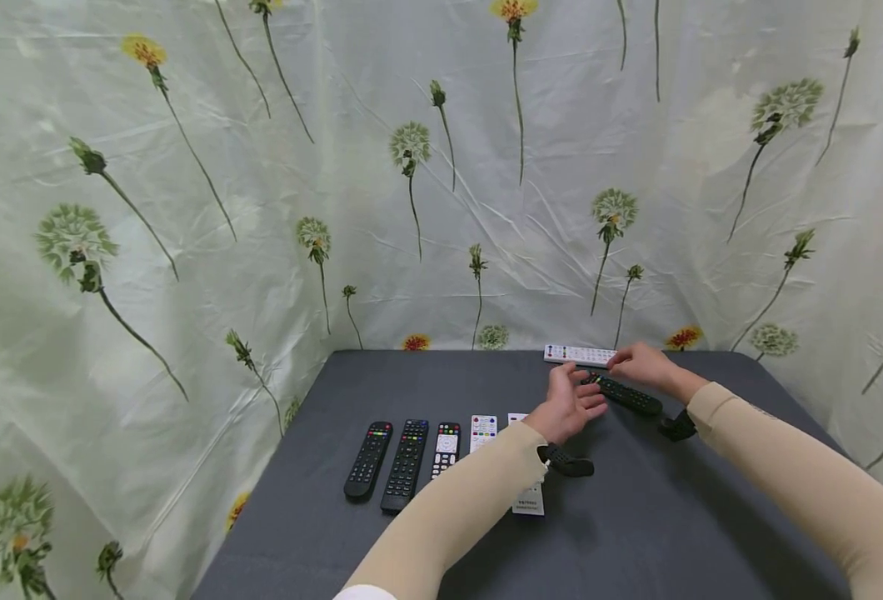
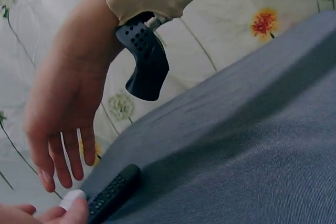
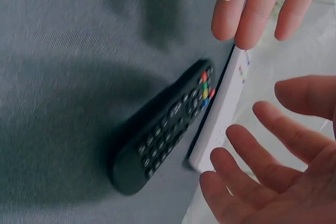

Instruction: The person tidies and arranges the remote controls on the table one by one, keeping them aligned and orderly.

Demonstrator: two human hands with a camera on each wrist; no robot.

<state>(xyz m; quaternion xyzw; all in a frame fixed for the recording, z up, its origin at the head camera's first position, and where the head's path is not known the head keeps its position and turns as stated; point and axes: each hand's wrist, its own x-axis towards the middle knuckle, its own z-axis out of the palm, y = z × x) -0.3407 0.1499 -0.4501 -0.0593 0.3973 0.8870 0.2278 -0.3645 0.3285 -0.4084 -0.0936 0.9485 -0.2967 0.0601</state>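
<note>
A white remote control (image 1: 578, 356) lies along the back edge of the table, its end partly behind my right hand (image 1: 647, 368). Just in front of it a black remote control (image 1: 625, 394) with coloured buttons lies at a slant. The right wrist view shows my right hand (image 3: 283, 177) with fingers spread and loosely bent beside the white remote (image 3: 220, 114), holding nothing. Left of the black remote (image 3: 165, 129), my left hand (image 1: 567, 406) hovers palm up with its fingers extended and nothing in them. Its fingers (image 3: 257, 3) show at the top of that view.
To the left stands a row of remotes: a black one (image 1: 368, 461), a longer black one (image 1: 406, 465), a dark one with white buttons (image 1: 446, 450), and white ones (image 1: 484, 429), partly covered by my left arm. A flower-printed curtain (image 1: 441, 208) hangs behind the grey table (image 1: 299, 508).
</note>
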